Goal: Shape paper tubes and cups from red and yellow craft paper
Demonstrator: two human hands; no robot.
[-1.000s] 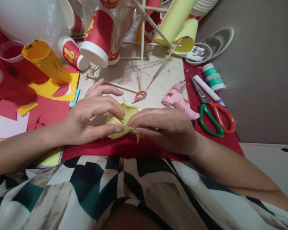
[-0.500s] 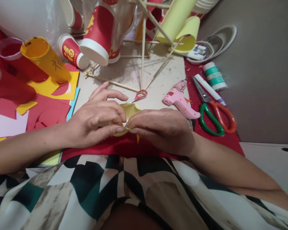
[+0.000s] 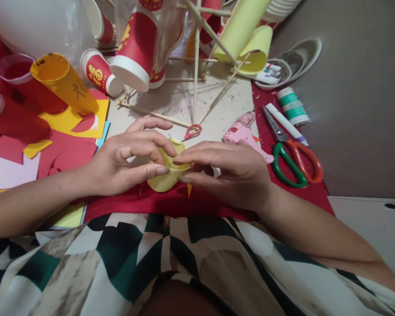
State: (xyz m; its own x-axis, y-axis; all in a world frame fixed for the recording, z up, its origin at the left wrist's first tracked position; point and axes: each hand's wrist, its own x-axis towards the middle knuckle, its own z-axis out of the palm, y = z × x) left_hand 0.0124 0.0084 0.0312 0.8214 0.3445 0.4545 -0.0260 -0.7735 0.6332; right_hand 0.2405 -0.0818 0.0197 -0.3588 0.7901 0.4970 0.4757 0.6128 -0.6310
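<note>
A short pale-yellow paper tube [image 3: 164,182] sits between my hands near the table's front edge, its round opening facing up. My left hand [image 3: 131,156] pinches the tube's left rim, thumb outside and a fingertip inside. On the opposite side my right hand [image 3: 227,169] grips the rim between thumb and fingers. Part of the tube is hidden behind the fingers. Just beyond it lie small red-handled scissors [image 3: 193,131]. A pink hot glue gun [image 3: 243,137] rests behind my right hand.
A frame of wooden sticks [image 3: 196,83] stands ahead with red paper cups [image 3: 135,44] beside it. Orange and green scissors [image 3: 292,162] and a white-green roll [image 3: 293,106] lie right. Left are an orange paper tube [image 3: 66,85], red tubes [image 3: 16,116] and paper scraps [image 3: 70,162].
My fingers have spread from a tight pinch at the rim. The tube's opening and front wall show more now, and both hands have shifted slightly.
</note>
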